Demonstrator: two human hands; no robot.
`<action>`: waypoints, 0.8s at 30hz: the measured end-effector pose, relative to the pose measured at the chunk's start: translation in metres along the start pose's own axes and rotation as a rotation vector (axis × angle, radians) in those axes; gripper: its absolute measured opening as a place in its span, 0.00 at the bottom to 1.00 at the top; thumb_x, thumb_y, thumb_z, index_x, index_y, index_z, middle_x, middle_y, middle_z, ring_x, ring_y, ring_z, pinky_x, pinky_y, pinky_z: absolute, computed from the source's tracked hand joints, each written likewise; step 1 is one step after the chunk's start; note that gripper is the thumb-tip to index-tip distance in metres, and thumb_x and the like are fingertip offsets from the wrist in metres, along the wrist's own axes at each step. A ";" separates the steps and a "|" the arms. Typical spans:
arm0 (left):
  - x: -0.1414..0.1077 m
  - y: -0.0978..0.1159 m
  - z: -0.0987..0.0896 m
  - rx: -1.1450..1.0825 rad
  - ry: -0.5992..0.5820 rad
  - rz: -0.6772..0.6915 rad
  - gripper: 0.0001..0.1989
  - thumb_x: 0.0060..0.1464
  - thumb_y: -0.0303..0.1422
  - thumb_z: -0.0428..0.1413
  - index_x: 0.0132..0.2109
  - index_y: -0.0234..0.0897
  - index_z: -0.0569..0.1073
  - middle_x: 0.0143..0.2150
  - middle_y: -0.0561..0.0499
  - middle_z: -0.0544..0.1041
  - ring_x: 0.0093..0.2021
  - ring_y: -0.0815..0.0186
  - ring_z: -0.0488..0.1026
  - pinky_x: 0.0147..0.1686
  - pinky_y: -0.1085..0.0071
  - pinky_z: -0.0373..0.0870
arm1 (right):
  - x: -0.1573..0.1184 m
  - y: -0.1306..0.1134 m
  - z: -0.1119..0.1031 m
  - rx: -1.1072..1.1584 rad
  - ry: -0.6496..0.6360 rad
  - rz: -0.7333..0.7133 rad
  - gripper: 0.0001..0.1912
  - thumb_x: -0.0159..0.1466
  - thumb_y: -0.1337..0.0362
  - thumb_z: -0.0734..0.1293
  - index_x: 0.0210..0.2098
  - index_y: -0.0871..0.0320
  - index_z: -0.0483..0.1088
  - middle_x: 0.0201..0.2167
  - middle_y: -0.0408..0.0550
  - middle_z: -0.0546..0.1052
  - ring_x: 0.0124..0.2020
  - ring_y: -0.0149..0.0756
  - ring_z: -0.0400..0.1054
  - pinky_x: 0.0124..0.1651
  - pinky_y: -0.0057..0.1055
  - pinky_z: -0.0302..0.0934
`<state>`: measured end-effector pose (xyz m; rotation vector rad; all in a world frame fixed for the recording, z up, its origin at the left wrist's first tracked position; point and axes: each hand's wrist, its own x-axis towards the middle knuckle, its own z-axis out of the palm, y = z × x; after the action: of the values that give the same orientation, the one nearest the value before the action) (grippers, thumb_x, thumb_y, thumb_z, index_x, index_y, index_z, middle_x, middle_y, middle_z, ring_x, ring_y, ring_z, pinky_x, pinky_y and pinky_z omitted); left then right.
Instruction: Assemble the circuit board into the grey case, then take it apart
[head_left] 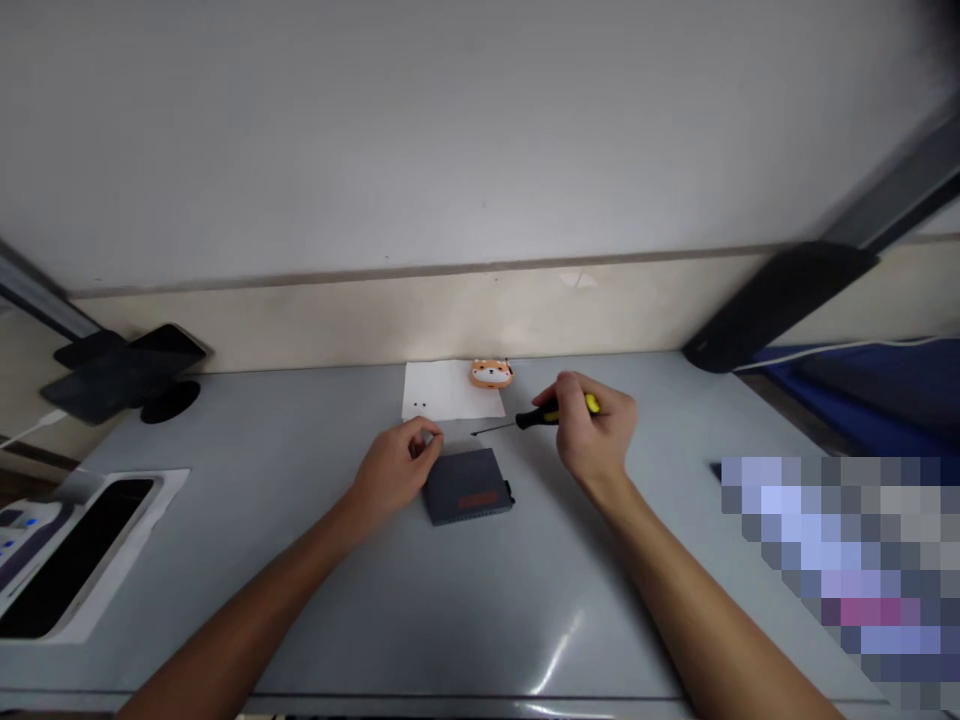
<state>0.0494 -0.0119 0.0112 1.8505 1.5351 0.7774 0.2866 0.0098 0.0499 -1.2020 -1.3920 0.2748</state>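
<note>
I grasp the screwdriver (535,416) in my right hand (598,428), left hand (399,463) pinched by the box (461,478) on the desk (360,620), contents unclear; likely screw work, next needing a steady tip.

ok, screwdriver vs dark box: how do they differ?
Shape: the screwdriver is long and thin; the dark box is broad and flat.
Support: the screwdriver is gripped in the right hand; the dark box lies on the desk.
Colour: the screwdriver has yellow parts; the dark box has a reddish marking.
Shared: both have dark surfaces.
</note>
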 end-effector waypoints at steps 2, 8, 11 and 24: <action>0.002 -0.004 0.001 -0.035 0.001 0.045 0.10 0.65 0.40 0.54 0.47 0.44 0.77 0.30 0.55 0.72 0.29 0.68 0.69 0.30 0.71 0.64 | -0.007 -0.005 0.004 0.006 -0.004 -0.048 0.21 0.68 0.65 0.61 0.20 0.58 0.74 0.16 0.40 0.70 0.19 0.28 0.63 0.27 0.28 0.55; 0.008 -0.010 0.002 -0.091 -0.068 0.166 0.13 0.63 0.40 0.58 0.52 0.45 0.78 0.42 0.51 0.75 0.36 0.67 0.72 0.37 0.70 0.69 | -0.021 -0.014 0.012 0.060 -0.073 -0.225 0.22 0.70 0.66 0.59 0.22 0.58 0.72 0.19 0.42 0.71 0.21 0.28 0.64 0.28 0.28 0.56; 0.009 -0.009 0.001 -0.112 -0.106 0.185 0.10 0.66 0.39 0.55 0.46 0.42 0.79 0.40 0.51 0.76 0.38 0.66 0.74 0.38 0.70 0.69 | -0.021 -0.015 0.011 0.073 -0.078 -0.209 0.22 0.71 0.65 0.59 0.22 0.58 0.73 0.19 0.42 0.72 0.21 0.28 0.65 0.28 0.28 0.57; 0.035 -0.031 -0.024 0.121 0.115 0.236 0.14 0.66 0.41 0.53 0.45 0.40 0.80 0.38 0.50 0.77 0.34 0.66 0.70 0.37 0.69 0.67 | -0.010 -0.002 0.009 0.046 -0.022 -0.029 0.23 0.70 0.60 0.59 0.21 0.58 0.74 0.18 0.43 0.72 0.21 0.31 0.66 0.29 0.29 0.58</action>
<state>0.0170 0.0293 0.0047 2.1370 1.4784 0.9304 0.2755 0.0055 0.0431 -1.1431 -1.4138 0.2993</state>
